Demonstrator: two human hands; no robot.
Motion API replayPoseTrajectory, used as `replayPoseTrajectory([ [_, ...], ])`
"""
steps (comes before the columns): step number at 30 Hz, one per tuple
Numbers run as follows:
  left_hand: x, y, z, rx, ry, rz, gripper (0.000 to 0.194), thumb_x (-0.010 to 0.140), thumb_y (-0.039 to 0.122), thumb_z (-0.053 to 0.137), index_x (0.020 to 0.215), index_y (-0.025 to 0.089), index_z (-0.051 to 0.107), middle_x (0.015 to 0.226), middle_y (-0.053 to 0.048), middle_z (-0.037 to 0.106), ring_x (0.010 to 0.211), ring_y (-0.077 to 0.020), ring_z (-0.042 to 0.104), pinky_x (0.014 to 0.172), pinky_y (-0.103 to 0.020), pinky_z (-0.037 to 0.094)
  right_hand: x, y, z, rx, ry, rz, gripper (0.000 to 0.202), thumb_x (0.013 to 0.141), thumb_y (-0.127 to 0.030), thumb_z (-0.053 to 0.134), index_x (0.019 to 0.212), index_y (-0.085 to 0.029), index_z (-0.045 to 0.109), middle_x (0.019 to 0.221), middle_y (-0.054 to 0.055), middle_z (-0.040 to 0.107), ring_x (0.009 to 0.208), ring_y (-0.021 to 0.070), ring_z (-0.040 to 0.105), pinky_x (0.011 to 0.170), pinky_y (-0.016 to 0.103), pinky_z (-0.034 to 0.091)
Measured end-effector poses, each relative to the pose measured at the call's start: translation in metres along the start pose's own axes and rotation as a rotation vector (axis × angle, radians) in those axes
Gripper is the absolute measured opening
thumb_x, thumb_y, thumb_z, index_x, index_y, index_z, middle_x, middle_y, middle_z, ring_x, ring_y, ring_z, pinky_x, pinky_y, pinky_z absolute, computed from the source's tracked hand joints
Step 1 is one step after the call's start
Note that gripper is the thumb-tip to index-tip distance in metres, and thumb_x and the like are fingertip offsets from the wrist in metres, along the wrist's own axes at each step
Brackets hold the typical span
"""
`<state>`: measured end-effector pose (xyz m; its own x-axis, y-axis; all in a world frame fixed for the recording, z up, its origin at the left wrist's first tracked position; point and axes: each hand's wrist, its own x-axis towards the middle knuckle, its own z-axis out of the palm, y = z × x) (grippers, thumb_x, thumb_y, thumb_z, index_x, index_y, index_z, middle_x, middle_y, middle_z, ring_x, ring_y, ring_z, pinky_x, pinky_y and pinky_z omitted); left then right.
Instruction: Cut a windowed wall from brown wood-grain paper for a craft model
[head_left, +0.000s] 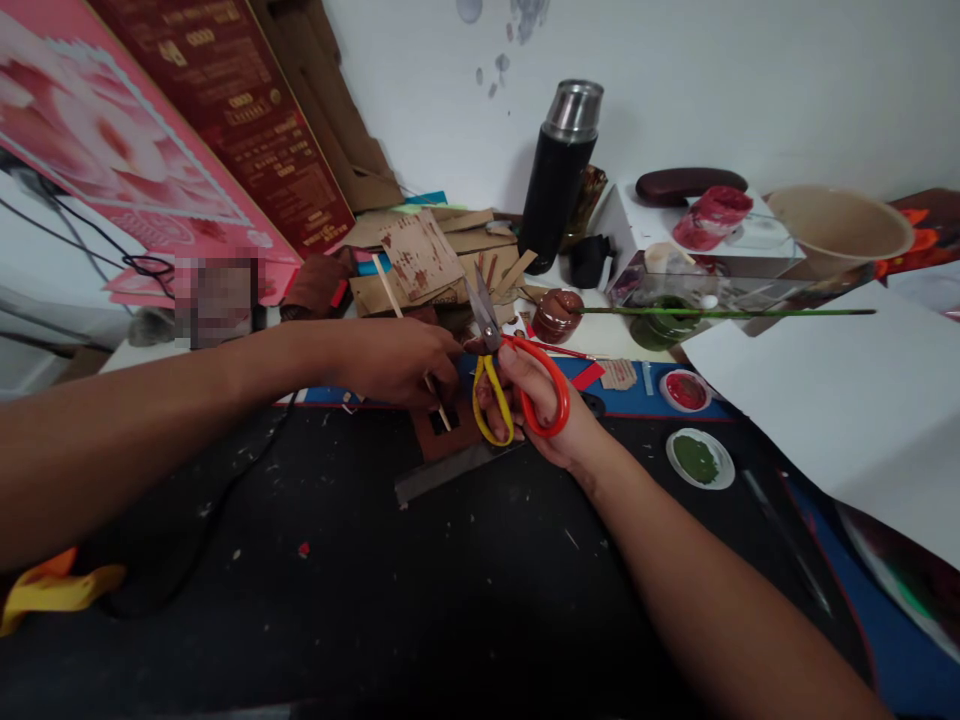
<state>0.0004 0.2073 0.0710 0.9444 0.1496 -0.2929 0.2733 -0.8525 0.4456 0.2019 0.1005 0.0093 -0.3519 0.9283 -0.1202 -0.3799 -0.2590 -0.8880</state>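
Note:
My left hand point(397, 362) is closed on a thin wooden stick point(386, 283). The stick's lower end shows below my fingers, over a brown piece with a square opening point(429, 435) on the dark mat. My right hand point(551, 412) is closed on a pair of scissors point(489, 335) with one red and one yellow handle loop. Its blades point up and stand slightly apart. Both hands are close together, and whether they touch the same brown piece is hidden. Just below lies a grey, see-through strip point(454, 473).
Behind my hands stand a brown paint jar point(556, 316), a black thermos point(559, 180) and cardboard scraps point(424, 252). A green-tinted stick point(720, 312) lies across jars at the right. Red paint point(685, 390) and green paint point(695, 458) sit in lids. Yellow-orange handles point(64, 590) lie lower left.

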Motion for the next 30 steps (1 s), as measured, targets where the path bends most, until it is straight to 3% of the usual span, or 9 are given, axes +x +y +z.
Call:
replayPoseTrajectory([
  [12, -0.001, -0.005, -0.002, -0.166, 0.008, -0.047, 0.017, 0.085, 0.017, 0.070, 0.091, 0.026, 0.083, 0.098, -0.003, 0.072, 0.086, -0.0167, 0.065, 0.078, -0.024, 0.047, -0.001, -0.003, 0.003, -0.018, -0.004, 0.025, 0.047, 0.092, -0.067, 0.066, 0.106, -0.022, 0.063, 0.072, -0.002, 0.063, 0.043, 0.0094, 0.053, 0.036, 0.026, 0.024],
  [20, 0.000, -0.008, 0.000, -0.177, -0.006, -0.065, 0.014, 0.085, 0.017, 0.071, 0.088, 0.025, 0.082, 0.097, -0.002, 0.073, 0.089, -0.0165, 0.065, 0.079, -0.023, 0.049, -0.002, -0.002, 0.002, 0.013, 0.002, 0.043, 0.051, 0.093, -0.066, 0.067, 0.119, -0.023, 0.062, 0.075, -0.001, 0.066, 0.045, 0.0100, 0.054, 0.037, 0.025, 0.026],
  [30, 0.002, -0.012, 0.004, -0.230, -0.016, -0.039, 0.014, 0.086, 0.017, 0.069, 0.092, 0.023, 0.081, 0.098, -0.003, 0.074, 0.093, -0.0182, 0.067, 0.079, -0.025, 0.049, -0.001, 0.000, -0.001, -0.054, -0.040, 0.051, 0.044, 0.098, -0.064, 0.060, 0.110, -0.022, 0.067, 0.055, -0.003, 0.058, 0.044, 0.0129, 0.052, 0.039, 0.025, 0.026],
])
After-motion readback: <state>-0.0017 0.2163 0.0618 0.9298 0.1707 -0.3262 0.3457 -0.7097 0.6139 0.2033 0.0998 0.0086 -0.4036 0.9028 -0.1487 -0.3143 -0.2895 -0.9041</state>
